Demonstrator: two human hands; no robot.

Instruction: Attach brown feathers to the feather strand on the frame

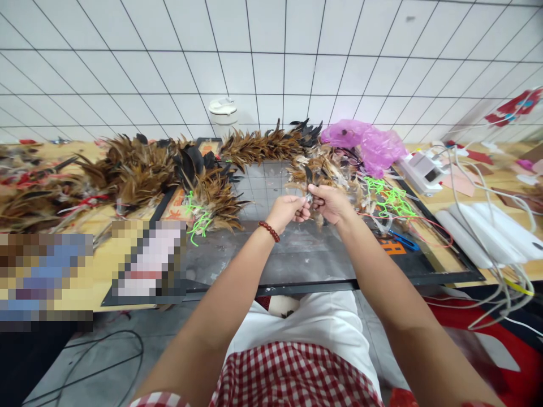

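Observation:
My left hand (288, 212), with a red bead bracelet on its wrist, and my right hand (333, 203) meet above a dark glass mat (297, 254). Both are closed in a pinch on a small bunch of brown feathers (310, 199) held between them. Just behind my hands lies a loose heap of brown and speckled feathers (322, 169). Rows of brown and black feathers (203, 181) stretch along the mat's far and left side.
Green cords (392, 200) and blue-handled scissors (403, 240) lie right of my hands. A pink plastic bag (369, 144), a white device (422, 172) with cables, and a white jar (223, 113) stand behind. The tiled wall is close behind the table.

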